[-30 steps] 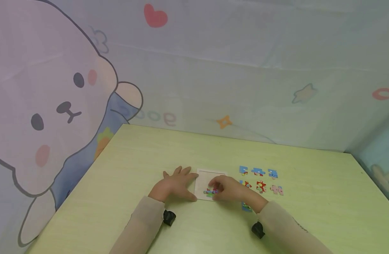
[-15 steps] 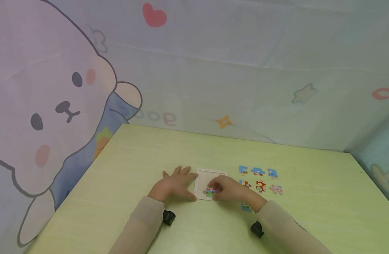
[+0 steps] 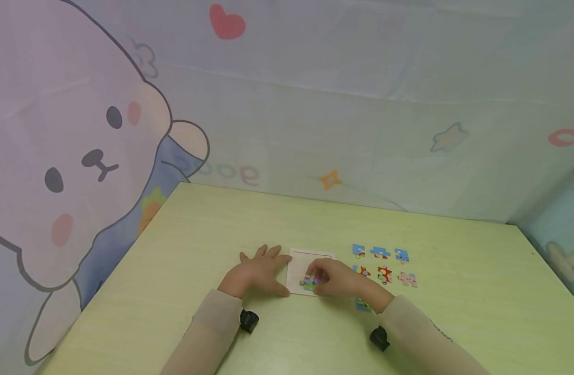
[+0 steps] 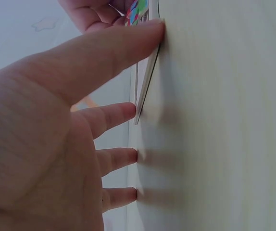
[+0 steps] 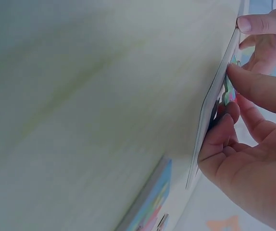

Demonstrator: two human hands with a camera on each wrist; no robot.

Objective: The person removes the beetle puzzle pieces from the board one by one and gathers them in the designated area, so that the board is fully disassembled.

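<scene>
A white square puzzle tray [image 3: 298, 264] lies flat on the table between the two hands. My left hand [image 3: 257, 273] is spread at its left side, with thumb and index fingertip against the edge and the other fingertips resting on the table. Over the tray's lower right part, my right hand [image 3: 340, 278] pinches a green, blue and red jigsaw piece [image 3: 309, 283] between thumb and fingers. In the right wrist view that piece [image 5: 228, 91] shows between thumb and index finger, low over the tray [image 5: 209, 103]; the fingers cover part of it.
Several jigsaw pieces lie in loose rows right of the tray, among them a blue one [image 3: 380, 252], a red one [image 3: 384, 275] and a pink one [image 3: 408, 279]. A green-blue piece [image 3: 363, 305] is partly under the right wrist. A printed cloth [image 3: 287, 104] hangs behind the table.
</scene>
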